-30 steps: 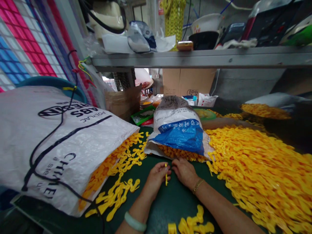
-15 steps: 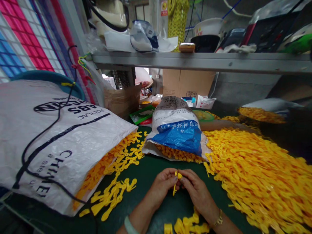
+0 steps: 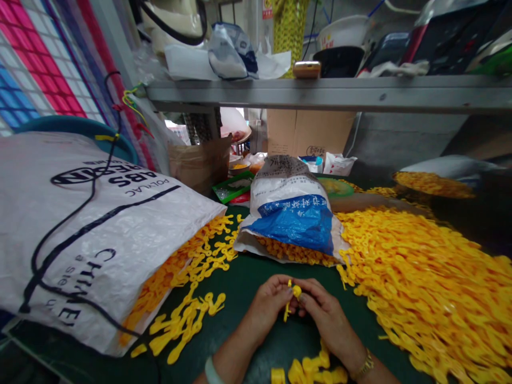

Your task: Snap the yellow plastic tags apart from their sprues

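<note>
My left hand [image 3: 268,306] and my right hand [image 3: 325,309] are close together above the dark green tabletop. Pinched in my left fingers is a slim yellow plastic piece [image 3: 286,310], standing nearly upright. My right fingertips close on a small rounded yellow plastic part [image 3: 296,291] just beside it. Whether the two parts touch is hard to see. Below my right wrist lie several larger yellow plastic pieces [image 3: 306,369]. A big heap of long yellow plastic pieces [image 3: 432,272] with round ends spreads to the right of my right hand.
At left, a large white sack [image 3: 104,213] spills yellow pieces; a black cable [image 3: 90,198] crosses it. Loose pieces [image 3: 188,314] lie beside my left forearm. A blue-and-white bag [image 3: 294,213] of smaller yellow parts stands ahead. A grey metal shelf [image 3: 312,96] spans above.
The view has shifted slightly. Between my fingertips, the small rounded part has turned a little and sits slightly farther from the slim piece. Both hands stay in nearly the same place.
</note>
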Demonstrator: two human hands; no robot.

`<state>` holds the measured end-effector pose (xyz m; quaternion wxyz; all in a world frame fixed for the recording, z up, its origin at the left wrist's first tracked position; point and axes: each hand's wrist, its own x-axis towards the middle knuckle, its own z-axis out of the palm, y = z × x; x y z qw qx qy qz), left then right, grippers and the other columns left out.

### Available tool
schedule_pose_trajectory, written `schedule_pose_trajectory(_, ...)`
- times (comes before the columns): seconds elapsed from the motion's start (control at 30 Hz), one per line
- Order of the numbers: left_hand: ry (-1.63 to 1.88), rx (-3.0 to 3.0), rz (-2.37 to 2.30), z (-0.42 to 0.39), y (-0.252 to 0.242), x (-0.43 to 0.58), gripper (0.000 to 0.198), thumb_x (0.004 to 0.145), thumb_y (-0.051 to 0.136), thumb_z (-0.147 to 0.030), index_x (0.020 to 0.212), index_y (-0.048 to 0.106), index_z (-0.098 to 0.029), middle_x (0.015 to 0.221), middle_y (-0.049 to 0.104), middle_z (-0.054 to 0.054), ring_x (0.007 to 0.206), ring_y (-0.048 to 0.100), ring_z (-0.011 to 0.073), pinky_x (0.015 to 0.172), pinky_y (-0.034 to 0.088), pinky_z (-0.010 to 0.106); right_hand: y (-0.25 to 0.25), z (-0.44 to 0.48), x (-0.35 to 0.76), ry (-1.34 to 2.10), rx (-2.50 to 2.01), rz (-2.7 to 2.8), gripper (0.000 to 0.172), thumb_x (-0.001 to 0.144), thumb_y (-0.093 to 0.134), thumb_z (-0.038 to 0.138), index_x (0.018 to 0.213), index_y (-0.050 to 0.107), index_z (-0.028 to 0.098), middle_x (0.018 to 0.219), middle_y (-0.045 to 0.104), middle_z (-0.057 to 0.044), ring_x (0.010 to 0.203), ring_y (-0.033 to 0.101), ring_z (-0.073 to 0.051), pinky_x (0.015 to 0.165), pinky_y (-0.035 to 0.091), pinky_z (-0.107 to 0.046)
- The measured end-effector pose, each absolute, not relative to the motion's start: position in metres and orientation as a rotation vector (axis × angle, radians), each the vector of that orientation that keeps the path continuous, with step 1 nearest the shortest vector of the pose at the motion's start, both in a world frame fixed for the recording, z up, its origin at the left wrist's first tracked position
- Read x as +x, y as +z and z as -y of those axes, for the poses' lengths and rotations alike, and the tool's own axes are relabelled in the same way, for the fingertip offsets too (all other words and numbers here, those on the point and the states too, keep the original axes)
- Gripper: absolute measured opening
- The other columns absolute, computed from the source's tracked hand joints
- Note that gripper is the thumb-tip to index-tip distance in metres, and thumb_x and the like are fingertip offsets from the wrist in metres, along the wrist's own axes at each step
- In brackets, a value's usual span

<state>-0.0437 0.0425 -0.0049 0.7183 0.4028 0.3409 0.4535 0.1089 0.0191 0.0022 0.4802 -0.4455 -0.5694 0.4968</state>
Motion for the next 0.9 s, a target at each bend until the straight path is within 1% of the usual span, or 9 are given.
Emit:
schedule_pose_trajectory(0.13,1.018,0.899,-0.788,-0.042,-0.006,-0.042,0.038,0.066,0.075,-0.042,0.090,0.061,-0.015,0.071,0.067,0.003,0.059,0.062,0.0147,0.058,0.044,0.026,-0.008,-0.020,0.107,1.339,-1.050,1.265,0.029,0.085,0.062,0.035,0.112,0.068,0.027,0.088,0.062,0.000,0.064,0.059,-0.013,0.062,0.049,-0.026)
schedule_pose_trajectory(0.27,1.036,0.913,-0.828,-0.043,-0.009,-0.042,0.036,0.066,0.075,-0.040,0.087,0.058,-0.016,0.063,0.065,0.000,0.054,0.060,0.0141,0.053,0.042,0.024,-0.017,-0.020,0.103,1.482,-1.000,1.117,0.031,0.085,0.062,0.038,0.112,0.067,0.023,0.079,0.066,-0.002,0.064,0.060,-0.014,0.061,0.049,-0.027)
schedule_pose_trajectory(0.4,1.036,0.927,-0.852,-0.044,-0.013,-0.041,0.035,0.066,0.075,-0.041,0.085,0.057,-0.017,0.059,0.064,-0.001,0.051,0.059,0.0137,0.050,0.040,0.023,-0.018,-0.019,0.100,1.573,-0.940,1.003,0.033,0.080,0.067,0.039,0.108,0.068,0.020,0.078,0.068,-0.003,0.064,0.060,-0.014,0.060,0.048,-0.027)
schedule_pose_trajectory(0.53,1.034,0.940,-0.852,-0.044,-0.014,-0.040,0.033,0.067,0.074,-0.039,0.084,0.057,-0.017,0.058,0.063,-0.002,0.049,0.059,0.0129,0.050,0.039,0.023,-0.016,-0.019,0.100,1.619,-0.901,0.950,0.032,0.079,0.070,0.039,0.105,0.068,0.021,0.076,0.067,-0.002,0.063,0.060,-0.013,0.059,0.048,-0.025)
schedule_pose_trajectory(0.63,1.037,0.941,-0.847,-0.044,-0.013,-0.040,0.031,0.067,0.074,-0.036,0.085,0.058,-0.017,0.058,0.063,-0.002,0.050,0.059,0.0128,0.050,0.040,0.023,-0.016,-0.019,0.100,1.628,-0.891,0.949,0.031,0.079,0.070,0.039,0.104,0.067,0.021,0.075,0.066,-0.002,0.063,0.060,-0.013,0.059,0.048,-0.025)
schedule_pose_trajectory(0.73,1.040,0.933,-0.848,-0.043,-0.011,-0.041,0.032,0.067,0.075,-0.036,0.087,0.060,-0.016,0.062,0.065,0.000,0.053,0.059,0.0131,0.052,0.041,0.023,-0.016,-0.019,0.101,1.611,-0.897,0.980,0.030,0.081,0.068,0.039,0.104,0.065,0.020,0.078,0.066,-0.003,0.066,0.061,-0.014,0.060,0.049,-0.026)
schedule_pose_trajectory(0.83,1.023,0.918,-0.846,-0.042,-0.008,-0.043,0.035,0.068,0.074,-0.036,0.093,0.063,-0.014,0.069,0.068,0.003,0.058,0.061,0.0142,0.057,0.044,0.026,-0.015,-0.020,0.103,1.562,-0.922,1.042,0.027,0.084,0.064,0.038,0.104,0.062,0.021,0.083,0.066,-0.003,0.071,0.063,-0.015,0.064,0.050,-0.028)
schedule_pose_trajectory(0.9,0.994,0.884,-0.831,-0.042,-0.007,-0.044,0.037,0.070,0.072,-0.036,0.098,0.064,-0.012,0.074,0.070,0.005,0.062,0.062,0.0154,0.061,0.046,0.028,-0.013,-0.021,0.107,1.514,-0.953,1.107,0.024,0.087,0.060,0.039,0.103,0.060,0.021,0.082,0.066,-0.002,0.072,0.064,-0.016,0.068,0.052,-0.030)
